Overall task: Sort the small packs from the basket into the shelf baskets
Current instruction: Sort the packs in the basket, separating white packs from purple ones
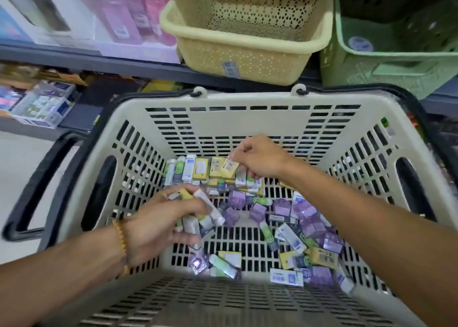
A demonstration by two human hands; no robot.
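Note:
A beige slotted shopping basket (247,101) with black handles fills the view below me. Its floor holds several small packs (307,217) in purple, yellow, white and green. My left hand (158,225) is inside the basket at the left and grips a bunch of white and yellow packs (208,207). My right hand (260,158) reaches to the far side and pinches a yellow pack (229,168) with a barcode label above a row of upright packs. On the shelf ahead stand a yellow perforated shelf basket (243,41) and a green shelf basket (386,58).
The dark shelf edge (99,63) runs across behind the shopping basket. Boxed bottles (128,16) stand on the shelf at the upper left. A lower shelf at the left holds small boxes (44,103). Pale floor shows at the left.

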